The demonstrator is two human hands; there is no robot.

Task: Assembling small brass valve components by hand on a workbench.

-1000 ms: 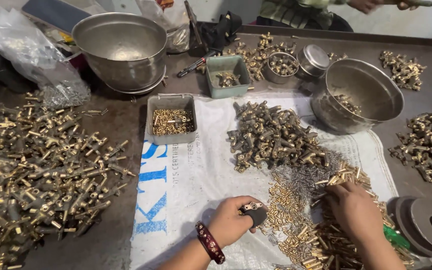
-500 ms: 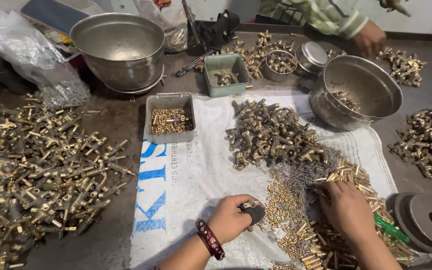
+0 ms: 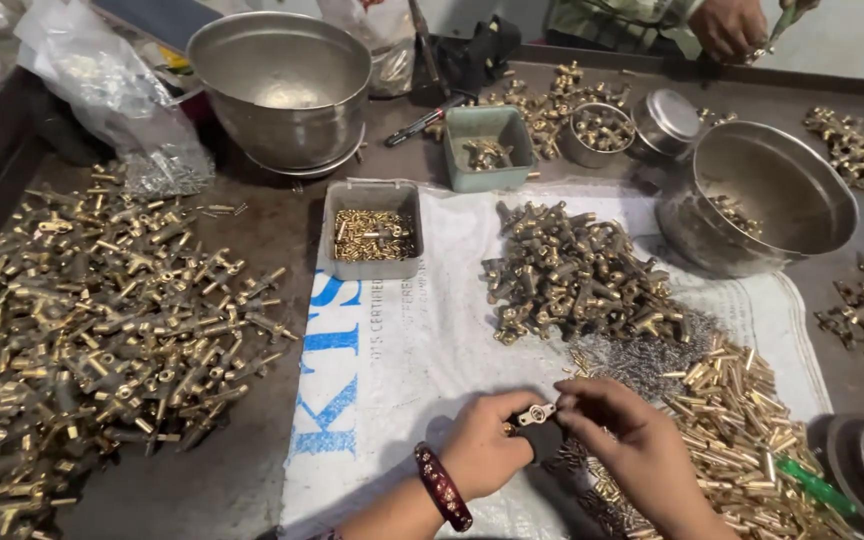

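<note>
Both the left hand [image 3: 487, 450] and right hand [image 3: 632, 450] pinch a small brass fitting [image 3: 535, 413] by its ends; it looks rigid, light, smooth, probably slippery.

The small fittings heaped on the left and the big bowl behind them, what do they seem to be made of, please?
Fittings: likely brass, by their yellow-gold metallic gleam, some duller. Bowl: probably stainless steel, silver-grey with soft reflections.

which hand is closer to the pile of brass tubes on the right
Right. The right hand lies against the pile of brass tubes; the left hand sits farther left.
</note>
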